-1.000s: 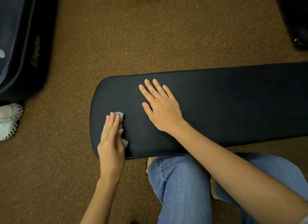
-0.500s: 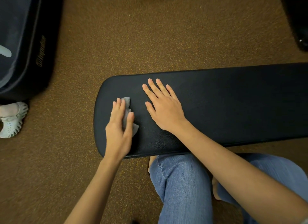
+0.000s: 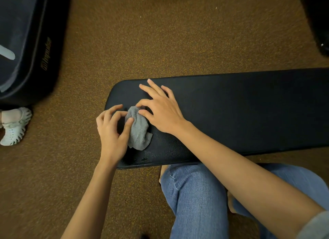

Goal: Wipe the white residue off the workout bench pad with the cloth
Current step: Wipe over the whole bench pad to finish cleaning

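The black workout bench pad [image 3: 240, 105] lies across the brown carpet, its rounded end at the left. A crumpled grey cloth [image 3: 138, 132] rests on that end. My left hand [image 3: 112, 132] is at the cloth's left side, thumb pressing on it, fingers curled and lifted. My right hand [image 3: 160, 110] is at the cloth's upper right, thumb and forefinger pinching its top edge, other fingers spread on the pad. Small white specks [image 3: 144, 157] show on the pad's near edge below the cloth.
A dark padded piece of equipment [image 3: 26, 43] stands at the upper left. Someone's foot in a white shoe [image 3: 15, 126] is at the left edge. My knees in blue jeans [image 3: 195, 199] sit just below the pad. Another dark object [image 3: 318, 21] fills the upper right corner.
My left hand has lifted off the cloth, leaving it bunched up. My right hand slid left from lying flat on the pad and now pinches the cloth's top.
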A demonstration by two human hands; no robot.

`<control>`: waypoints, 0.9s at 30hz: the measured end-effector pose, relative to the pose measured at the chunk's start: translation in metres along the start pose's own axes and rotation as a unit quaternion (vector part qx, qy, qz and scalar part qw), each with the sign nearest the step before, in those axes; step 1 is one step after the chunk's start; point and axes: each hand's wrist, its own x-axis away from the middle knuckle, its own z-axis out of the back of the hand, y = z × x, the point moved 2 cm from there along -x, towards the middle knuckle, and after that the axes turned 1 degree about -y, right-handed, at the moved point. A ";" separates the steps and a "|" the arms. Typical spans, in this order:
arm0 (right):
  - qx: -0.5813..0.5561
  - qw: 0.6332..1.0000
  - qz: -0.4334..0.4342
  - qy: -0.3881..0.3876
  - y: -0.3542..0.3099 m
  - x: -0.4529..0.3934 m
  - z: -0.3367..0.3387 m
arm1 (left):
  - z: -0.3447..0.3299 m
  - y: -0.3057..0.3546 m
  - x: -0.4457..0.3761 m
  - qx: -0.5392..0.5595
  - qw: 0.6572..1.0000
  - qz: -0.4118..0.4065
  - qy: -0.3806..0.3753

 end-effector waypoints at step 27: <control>-0.494 0.861 0.092 -0.080 0.008 0.029 0.132 | 0.046 0.084 0.020 0.253 0.954 -0.157 0.017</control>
